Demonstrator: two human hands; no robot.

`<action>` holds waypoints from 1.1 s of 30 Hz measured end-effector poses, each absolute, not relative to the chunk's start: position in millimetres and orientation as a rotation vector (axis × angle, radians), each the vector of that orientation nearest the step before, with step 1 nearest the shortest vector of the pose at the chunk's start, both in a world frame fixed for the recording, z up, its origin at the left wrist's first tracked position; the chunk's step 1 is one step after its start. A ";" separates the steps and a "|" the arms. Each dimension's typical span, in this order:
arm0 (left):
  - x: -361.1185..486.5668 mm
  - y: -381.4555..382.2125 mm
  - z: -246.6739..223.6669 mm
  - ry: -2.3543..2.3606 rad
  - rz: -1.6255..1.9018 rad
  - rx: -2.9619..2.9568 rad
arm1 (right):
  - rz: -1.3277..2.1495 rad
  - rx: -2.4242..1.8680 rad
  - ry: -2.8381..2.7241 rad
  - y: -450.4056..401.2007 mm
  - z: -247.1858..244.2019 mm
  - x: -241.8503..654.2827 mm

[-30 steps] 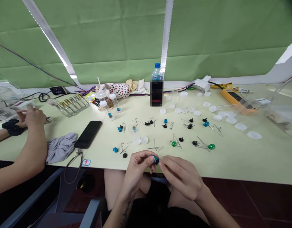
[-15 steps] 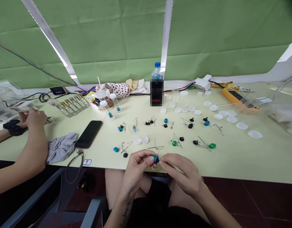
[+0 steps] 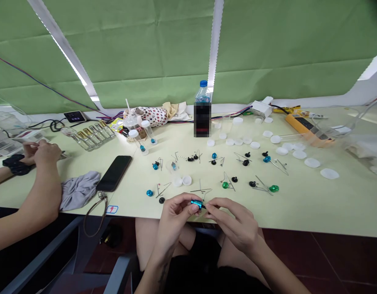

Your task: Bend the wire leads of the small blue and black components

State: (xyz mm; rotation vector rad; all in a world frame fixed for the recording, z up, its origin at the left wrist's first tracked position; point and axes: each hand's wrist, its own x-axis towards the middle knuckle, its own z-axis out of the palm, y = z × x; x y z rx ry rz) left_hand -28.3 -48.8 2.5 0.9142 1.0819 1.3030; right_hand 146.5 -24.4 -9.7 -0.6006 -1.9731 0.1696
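Near the table's front edge, my left hand pinches a small shiny blue cylinder between thumb and fingers. A thin black piece sticks out of the cylinder's right end, and the fingertips of my right hand are closed on it. Just beyond my hands lie thin bent metal wires. A blue knob-like part and a black knob-like part rest to the left. Green knob-like parts with more wires and black pieces lie to the right.
Clear tubes with white caps stand at the back left, near a phone and a grey cloth. A bottle stands at the back. White caps and an orange multimeter are right. A co-worker's hands work at far left.
The blue cylinder has turned in my left fingers, so more of its side shows, and it sits slightly further left. My right fingertips have shifted slightly left with it.
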 end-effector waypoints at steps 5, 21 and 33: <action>-29.8 -49.5 2.9 1.103 1.311 0.997 | 0.285 -0.715 -1.928 -23.7 -10.9 142.3; -25.1 -48.5 -1.2 1.102 1.289 1.053 | 1.105 -1.038 -1.588 -23.6 -23.1 135.8; -28.4 -44.2 -8.9 1.143 1.341 0.972 | 0.973 -1.072 -1.744 -29.3 -15.9 132.8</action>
